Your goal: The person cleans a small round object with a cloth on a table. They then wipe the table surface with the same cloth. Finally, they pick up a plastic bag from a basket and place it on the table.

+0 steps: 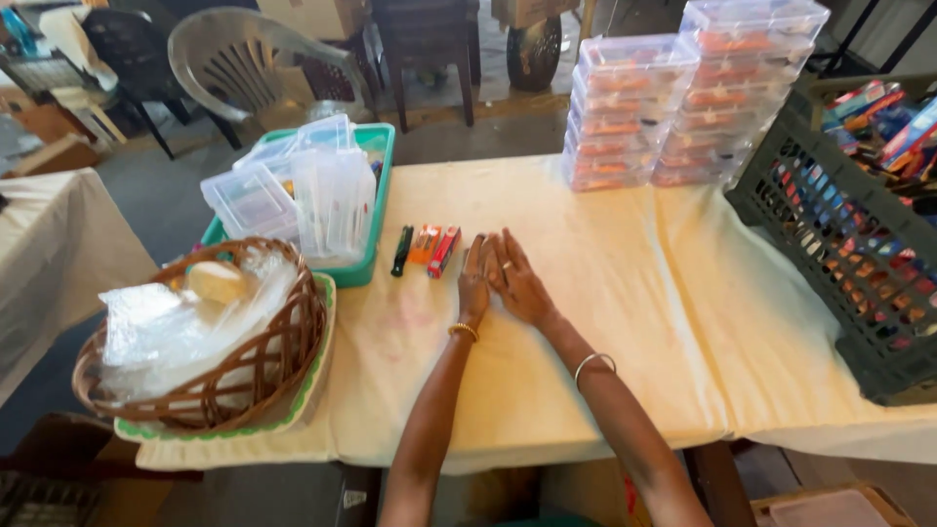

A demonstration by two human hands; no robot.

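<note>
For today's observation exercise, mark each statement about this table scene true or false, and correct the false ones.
1. Both hands rest on the cloth, holding nothing. True: the left hand and right hand lie flat, side by side.
2. The wicker basket stands right of the hands. False: it stands to their left.
3. A black marker lies beside small orange and red items. True.
4. The stacked clear boxes sit inside the dark crate. False: they stand on the table beside it.
</note>
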